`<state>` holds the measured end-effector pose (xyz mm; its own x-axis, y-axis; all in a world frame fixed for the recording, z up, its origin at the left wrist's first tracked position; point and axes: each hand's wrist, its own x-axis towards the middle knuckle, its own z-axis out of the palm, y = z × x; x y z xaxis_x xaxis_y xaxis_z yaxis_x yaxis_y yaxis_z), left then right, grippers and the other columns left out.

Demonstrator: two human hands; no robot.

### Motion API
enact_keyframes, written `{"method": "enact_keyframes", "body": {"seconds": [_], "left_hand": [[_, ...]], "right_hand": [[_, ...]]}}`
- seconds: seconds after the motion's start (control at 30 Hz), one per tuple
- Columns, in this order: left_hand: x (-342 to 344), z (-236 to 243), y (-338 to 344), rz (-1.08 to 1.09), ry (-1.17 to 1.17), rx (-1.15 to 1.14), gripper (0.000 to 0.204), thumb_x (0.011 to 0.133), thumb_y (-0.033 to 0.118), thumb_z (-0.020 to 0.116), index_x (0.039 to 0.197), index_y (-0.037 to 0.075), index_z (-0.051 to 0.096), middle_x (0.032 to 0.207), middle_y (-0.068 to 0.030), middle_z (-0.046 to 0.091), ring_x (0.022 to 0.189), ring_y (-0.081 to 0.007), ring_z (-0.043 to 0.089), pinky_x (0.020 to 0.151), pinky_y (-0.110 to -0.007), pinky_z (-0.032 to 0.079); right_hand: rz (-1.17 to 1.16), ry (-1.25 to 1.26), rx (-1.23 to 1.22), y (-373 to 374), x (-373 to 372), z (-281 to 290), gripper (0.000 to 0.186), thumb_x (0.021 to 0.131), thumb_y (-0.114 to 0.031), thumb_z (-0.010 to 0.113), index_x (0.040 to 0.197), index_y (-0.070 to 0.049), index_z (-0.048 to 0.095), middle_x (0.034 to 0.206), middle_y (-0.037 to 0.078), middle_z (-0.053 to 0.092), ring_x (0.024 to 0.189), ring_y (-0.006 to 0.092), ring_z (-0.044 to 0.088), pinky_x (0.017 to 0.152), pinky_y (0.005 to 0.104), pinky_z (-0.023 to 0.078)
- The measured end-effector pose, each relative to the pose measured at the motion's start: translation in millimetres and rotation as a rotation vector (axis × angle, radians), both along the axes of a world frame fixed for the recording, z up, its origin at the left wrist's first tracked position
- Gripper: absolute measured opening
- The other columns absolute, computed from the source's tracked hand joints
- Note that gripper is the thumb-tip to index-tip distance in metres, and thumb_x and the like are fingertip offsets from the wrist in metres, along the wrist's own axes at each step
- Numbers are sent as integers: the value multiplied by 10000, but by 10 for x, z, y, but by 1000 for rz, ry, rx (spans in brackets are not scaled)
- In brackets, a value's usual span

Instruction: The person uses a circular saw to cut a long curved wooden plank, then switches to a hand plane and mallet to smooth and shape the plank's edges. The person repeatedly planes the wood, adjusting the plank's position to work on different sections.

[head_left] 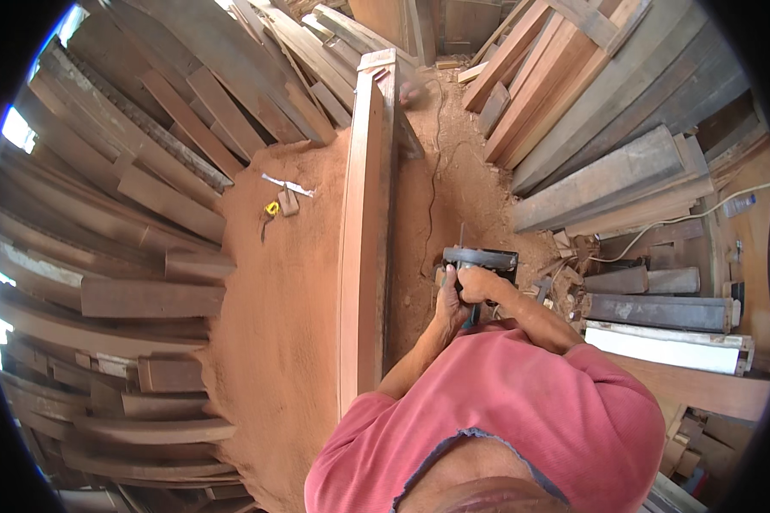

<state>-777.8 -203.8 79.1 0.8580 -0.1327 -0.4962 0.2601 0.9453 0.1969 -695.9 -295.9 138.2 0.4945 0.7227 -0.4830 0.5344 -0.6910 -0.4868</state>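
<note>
Close in front of my body, both hands are on a handheld power tool that looks like a circular saw (481,257), with a grey guard, a black plate and a bit of teal body. My right hand (481,285) is closed around its handle. Against its left side, my left hand (447,299) grips it with the thumb up; some of its fingers are hidden. Just left of the tool runs a long reddish timber beam (361,222), lying along a dark, narrow support (389,179). The tool is apart from the beam.
Sawdust (274,342) covers the floor, where a yellow tape measure (272,208), a small wooden block (288,203) and a white strip (287,184) lie. A dark cord (435,184) trails ahead. Stacked boards (154,299) line the left; more planks (607,175) lean at right.
</note>
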Motion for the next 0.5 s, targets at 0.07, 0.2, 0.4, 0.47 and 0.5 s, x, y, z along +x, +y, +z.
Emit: {"method": "enact_keyframes", "body": {"seconds": [0.07, 0.2, 0.4, 0.47, 0.5], "left_hand": [[204, -27, 81, 53, 80, -79, 611, 1022, 529, 532, 1394, 45, 514, 1355, -175, 601, 1232, -361, 586, 1075, -535, 470], [456, -256, 309, 149, 232, -119, 552, 1037, 495, 528, 1300, 11, 550, 1263, -206, 633, 1165, -374, 620, 1043, -544, 495], [784, -314, 693, 143, 251, -202, 552, 1029, 515, 499, 1253, 15, 570, 1189, -194, 668, 1111, -356, 646, 1009, -524, 515], [916, -345, 761, 209, 251, -212, 552, 1019, 514, 501, 1243, 14, 572, 1180, -198, 668, 1109, -356, 646, 1005, -524, 516], [974, -358, 796, 251, 254, -217, 553, 1014, 513, 501, 1238, 13, 572, 1175, -200, 668, 1108, -356, 646, 1003, -524, 516]], "right_hand": [[87, -203, 69, 117, 165, -418, 397, 730, -151, 643, 1018, 116, 700, 1030, 352, 694, 1028, 466, 688, 995, 544, 492], [40, 220, -119, 495, 611, -53, 341, 730, -100, 633, 1003, 91, 707, 1044, 326, 704, 1032, 443, 697, 881, 521, 557], [171, 238, -151, 987, 994, -266, 321, 715, -77, 640, 997, 47, 731, 1020, 298, 719, 1005, 420, 711, 841, 508, 569], [221, 272, -186, 1114, 1159, -270, 339, 719, -84, 646, 1023, 46, 725, 1033, 292, 720, 1017, 418, 708, 852, 502, 566], [254, 292, -204, 1186, 1237, -217, 349, 721, -87, 650, 1036, 45, 722, 1040, 289, 721, 1023, 417, 706, 858, 499, 565]]}}
